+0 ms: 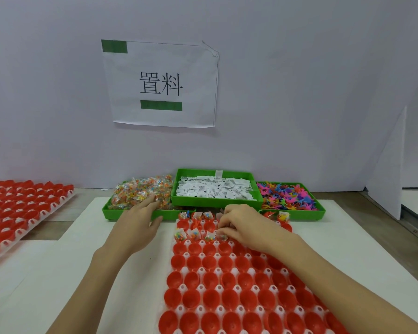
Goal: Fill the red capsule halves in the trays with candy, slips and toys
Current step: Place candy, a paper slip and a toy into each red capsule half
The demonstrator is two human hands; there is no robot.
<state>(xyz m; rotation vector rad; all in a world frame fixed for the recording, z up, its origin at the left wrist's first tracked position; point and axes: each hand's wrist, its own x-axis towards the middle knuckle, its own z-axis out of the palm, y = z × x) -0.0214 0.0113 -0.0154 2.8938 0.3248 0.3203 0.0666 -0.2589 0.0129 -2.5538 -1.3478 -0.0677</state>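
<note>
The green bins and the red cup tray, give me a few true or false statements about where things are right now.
1. The paper slips bin sits between the candy bin and the toy bin. True.
2. The left hand reaches into the toy bin. False: it rests at the candy bin.
3. Every cup in the near tray is filled. False: only some far-end cups are.
4. The right hand is over the tray's far rows. True.
</note>
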